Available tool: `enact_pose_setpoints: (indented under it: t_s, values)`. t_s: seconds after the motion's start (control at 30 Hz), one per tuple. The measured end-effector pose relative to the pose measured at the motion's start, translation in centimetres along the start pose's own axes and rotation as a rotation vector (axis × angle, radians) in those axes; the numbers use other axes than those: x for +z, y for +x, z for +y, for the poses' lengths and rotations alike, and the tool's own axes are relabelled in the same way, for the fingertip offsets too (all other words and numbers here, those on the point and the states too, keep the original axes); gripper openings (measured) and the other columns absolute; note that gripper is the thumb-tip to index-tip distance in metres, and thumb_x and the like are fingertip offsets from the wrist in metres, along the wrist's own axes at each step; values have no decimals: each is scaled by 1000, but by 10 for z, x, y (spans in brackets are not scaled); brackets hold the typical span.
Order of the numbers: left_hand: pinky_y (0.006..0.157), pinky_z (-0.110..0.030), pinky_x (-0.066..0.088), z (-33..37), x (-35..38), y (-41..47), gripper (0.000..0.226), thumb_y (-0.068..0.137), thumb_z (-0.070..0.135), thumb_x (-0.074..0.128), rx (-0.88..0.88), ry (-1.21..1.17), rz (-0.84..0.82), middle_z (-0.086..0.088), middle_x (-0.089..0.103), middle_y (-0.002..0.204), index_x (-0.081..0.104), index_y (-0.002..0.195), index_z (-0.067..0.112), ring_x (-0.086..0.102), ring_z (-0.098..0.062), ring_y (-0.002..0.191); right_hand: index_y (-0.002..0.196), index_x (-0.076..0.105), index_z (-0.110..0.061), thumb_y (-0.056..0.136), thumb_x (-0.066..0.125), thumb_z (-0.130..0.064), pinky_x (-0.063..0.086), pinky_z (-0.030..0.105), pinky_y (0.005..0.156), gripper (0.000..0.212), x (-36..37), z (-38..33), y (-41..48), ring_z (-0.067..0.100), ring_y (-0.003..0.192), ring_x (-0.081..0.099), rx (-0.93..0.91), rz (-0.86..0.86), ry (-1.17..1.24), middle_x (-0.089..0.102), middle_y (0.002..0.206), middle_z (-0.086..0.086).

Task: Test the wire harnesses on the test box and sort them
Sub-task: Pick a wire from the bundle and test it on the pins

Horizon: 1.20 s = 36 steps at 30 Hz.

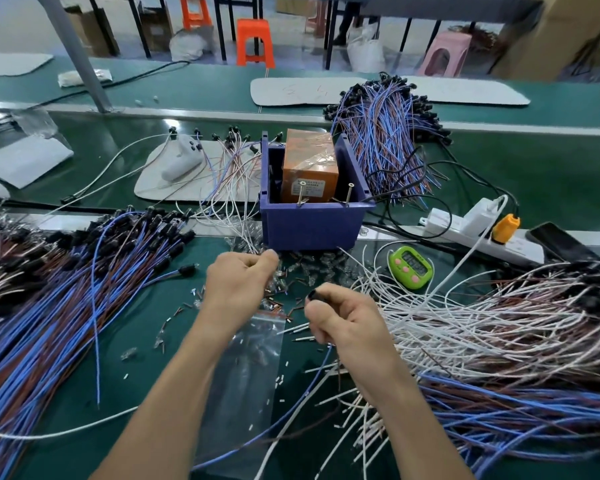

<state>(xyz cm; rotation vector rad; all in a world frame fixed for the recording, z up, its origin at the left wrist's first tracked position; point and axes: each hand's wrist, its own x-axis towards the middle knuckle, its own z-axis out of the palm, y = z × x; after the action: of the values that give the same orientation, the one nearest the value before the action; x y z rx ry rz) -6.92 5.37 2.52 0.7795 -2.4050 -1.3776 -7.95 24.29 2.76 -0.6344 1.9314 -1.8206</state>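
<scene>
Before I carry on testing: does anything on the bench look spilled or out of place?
Yes. Small clear and brown parts lie scattered loose over the green table, between the blue bin and the zip bag, as if spilled.

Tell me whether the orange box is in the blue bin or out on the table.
In. The orange box sits inside the blue bin, walls around it, top above the rim.

A box sits in a bin at centre, a left pile and right pile of wires flanking; a timer lies before the strip.
</scene>
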Motion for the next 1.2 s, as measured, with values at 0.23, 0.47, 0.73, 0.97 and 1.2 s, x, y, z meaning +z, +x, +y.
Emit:
enact_pose_setpoints:
  t_s: [0.23, 0.47, 0.73, 0.97, 1.2]
  values:
    - [60, -24, 56, 27, 53, 2, 10, 93, 22, 76, -336, -731, -309, -7, 77, 77, 75, 88, 13, 75, -15, 70, 76, 60, -18, 94, 59, -34, 29, 46, 58, 23, 17, 5, -6, 23, 59, 36, 27, -6, 28, 49, 59, -1]
    - [63, -20, 57, -9, 9, 11, 14, 86, 7, 79, -227, -453, -186, -4, 81, 84, 80, 99, 14, 75, -11, 72, 80, 61, -11, 93, 61, -33, 34, 29, 57, 25, 9, 5, 1, 18, 59, 42, 40, 7, 29, 51, 60, 0]
    - [86, -19, 56, -28, -26, 43, 19, 88, 17, 79, 8, 191, 188, 14, 78, 93, 82, 101, 30, 69, 0, 82, 70, 63, -24, 96, 62, -20, 37, 25, 55, 26, 21, 6, 35, 9, 55, 44, 8, -2, -115, 52, 57, -9]
    - [95, -35, 49, -44, -16, 49, 19, 90, 32, 75, 136, 432, 160, 5, 74, 115, 80, 109, 31, 65, -22, 105, 76, 65, -23, 95, 62, -24, 36, 19, 53, 19, 30, 25, 37, 4, 54, 43, -63, -25, -210, 52, 57, -13]
    - [69, -25, 42, -43, -25, 49, 14, 81, 41, 84, 103, 476, 251, 10, 79, 95, 81, 95, 41, 53, -9, 76, 73, 65, -19, 98, 62, -13, 41, 15, 55, 26, 28, 27, 40, 4, 54, 48, -58, -1, -68, 53, 57, -12]
